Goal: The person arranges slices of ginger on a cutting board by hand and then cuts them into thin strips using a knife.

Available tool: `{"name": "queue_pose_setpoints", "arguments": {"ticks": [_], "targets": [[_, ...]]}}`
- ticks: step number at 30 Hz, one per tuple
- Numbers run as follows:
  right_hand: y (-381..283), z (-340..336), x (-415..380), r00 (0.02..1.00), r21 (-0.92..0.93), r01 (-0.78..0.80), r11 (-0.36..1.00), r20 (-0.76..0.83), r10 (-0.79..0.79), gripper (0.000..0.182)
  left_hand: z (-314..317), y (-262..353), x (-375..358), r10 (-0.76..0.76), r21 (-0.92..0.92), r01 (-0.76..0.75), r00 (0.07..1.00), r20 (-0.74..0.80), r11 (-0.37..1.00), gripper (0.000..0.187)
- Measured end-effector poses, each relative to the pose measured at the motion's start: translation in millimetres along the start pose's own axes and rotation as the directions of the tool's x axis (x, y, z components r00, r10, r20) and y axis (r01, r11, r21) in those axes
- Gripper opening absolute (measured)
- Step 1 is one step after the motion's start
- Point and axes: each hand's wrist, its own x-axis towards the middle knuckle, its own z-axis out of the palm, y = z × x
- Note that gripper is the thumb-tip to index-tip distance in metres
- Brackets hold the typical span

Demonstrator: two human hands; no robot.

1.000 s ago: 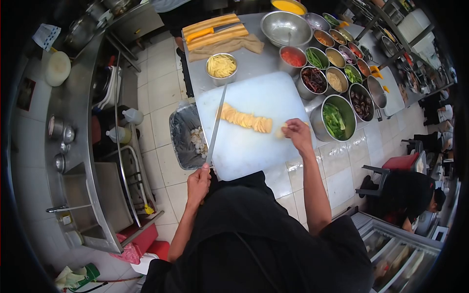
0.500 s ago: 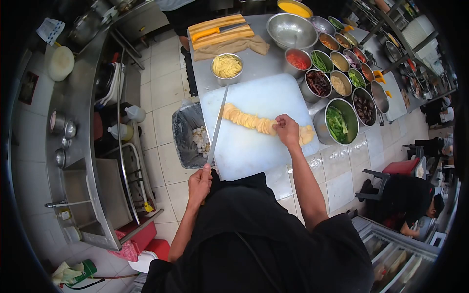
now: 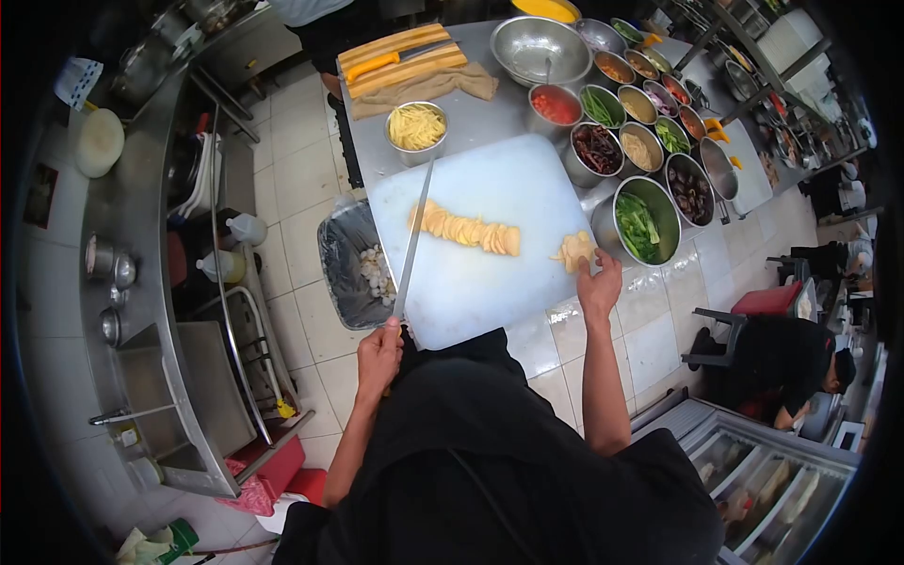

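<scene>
My left hand point(image 3: 379, 357) is closed around the handle of a long kitchen knife point(image 3: 414, 245), its blade pointing away over the left side of the white cutting board point(image 3: 471, 306). A row of overlapping thin pale-yellow slices point(image 3: 468, 233) lies across the board, its left end beside the blade. Toward the board's right edge is a smaller loose pile of the same slices point(image 3: 573, 250). My right hand point(image 3: 599, 284) is at that pile's near side, thumb and fingers apart, fingertips right at the slices.
A metal bowl of pale-yellow strips point(image 3: 417, 130) stands beyond the board. Several metal containers of cut vegetables, including a pot of greens point(image 3: 647, 224), line the right. A lined bin point(image 3: 330, 268) is at the left. Another orange-handled knife point(image 3: 373, 66) rests on a striped board.
My right hand has left the row's right end and moved right to the loose pile, its fingers spreading. The row and pile now lie apart with a gap. The left hand keeps the knife.
</scene>
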Motion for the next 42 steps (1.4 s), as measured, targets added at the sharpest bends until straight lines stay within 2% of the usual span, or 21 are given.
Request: {"name": "queue_pose_setpoints", "arguments": {"ticks": [2,6,15,17,18,20,21,23,24,26,27,29,33,35,38,39,41,42], "targets": [[10.1,1.1,2.0,0.992,-0.025,-0.019,1.000,0.125,0.021,0.039,1.4,2.2,0.7,-0.002,0.005,0.002,1.000,0.016,1.000,0.058],[13.6,4.9,6.7,0.989,0.000,-0.042,0.999,0.140,0.041,0.044,3.6,1.4,3.9,0.008,0.030,-0.008,1.000,0.020,1.000,0.059],[30.6,15.5,16.4,0.990,0.151,0.109,0.983,0.078,-0.121,0.041,3.9,-0.9,4.6,0.020,0.015,-0.020,1.000,0.014,1.000,0.060],[24.6,11.3,13.8,0.971,0.308,-0.181,0.934,0.208,0.119,0.036,3.3,-1.8,2.8,0.029,0.013,-0.029,1.000,0.008,0.999,0.059],[24.5,11.8,14.1,0.970,0.309,-0.177,0.934,0.216,0.112,0.036,3.1,-0.5,1.3,0.027,0.009,-0.027,1.000,-0.001,1.000,0.059],[26.2,12.2,14.6,0.989,0.442,-0.027,0.897,0.141,-0.039,0.030,2.6,3.1,-3.2,0.028,0.015,-0.028,1.000,-0.014,0.999,0.059],[20.6,9.0,13.8,0.988,0.442,-0.028,0.897,0.147,-0.042,0.030,1.9,2.2,-4.1,0.024,0.014,-0.024,1.000,-0.020,1.000,0.059],[-1.0,-0.8,13.6,0.957,0.601,-0.140,0.787,0.285,-0.048,0.026,1.1,1.7,-4.1,0.021,-0.004,-0.021,1.000,-0.021,1.000,0.058],[-10.3,0.1,14.1,0.956,0.603,-0.141,0.785,0.288,-0.050,0.026,0.8,2.0,-4.6,0.020,-0.004,-0.020,0.999,-0.025,1.000,0.058],[-29.0,7.5,17.7,0.843,0.646,-0.233,0.727,0.507,-0.180,0.023,1.4,2.7,-5.9,-0.001,-0.022,0.000,1.000,-0.018,1.000,0.058],[-34.3,15.0,19.5,0.844,0.646,-0.235,0.726,0.507,-0.178,0.023,1.7,1.9,-6.0,0.000,-0.020,0.000,1.000,-0.017,1.000,0.058],[-41.5,34.1,23.9,0.749,0.608,-0.258,0.751,0.617,-0.243,0.021,2.6,0.3,-4.8,0.018,0.007,-0.018,1.000,-0.026,1.000,0.058],[-47.9,58.0,26.3,0.757,0.563,-0.250,0.788,0.621,-0.204,0.022,3.4,-0.7,-7.3,0.022,0.017,-0.021,0.999,-0.047,1.000,0.058],[-43.1,67.2,27.7,0.792,0.415,-0.189,0.890,0.600,-0.111,0.024,2.8,-5.0,-6.3,0.032,0.017,-0.031,0.998,-0.054,0.999,0.058],[-47.8,65.6,18.7,0.836,0.331,-0.156,0.931,0.546,-0.055,0.030,1.2,-4.4,-6.8,0.027,-0.007,-0.027,0.998,-0.056,1.000,0.058],[-47.0,66.7,15.7,0.835,0.331,-0.154,0.931,0.547,-0.057,0.030,1.0,-4.6,-6.6,0.026,-0.009,-0.026,0.998,-0.058,1.000,0.058],[-44.1,69.8,9.7,0.891,0.286,0.035,0.958,0.424,-0.160,0.031,0.6,-5.1,-6.4,0.032,-0.006,-0.033,0.997,-0.063,0.999,0.059],[-48.9,65.8,7.7,0.891,0.285,0.035,0.958,0.425,-0.159,0.031,1.0,-4.3,-6.8,0.031,-0.006,-0.032,0.998,-0.063,0.999,0.059]]}}
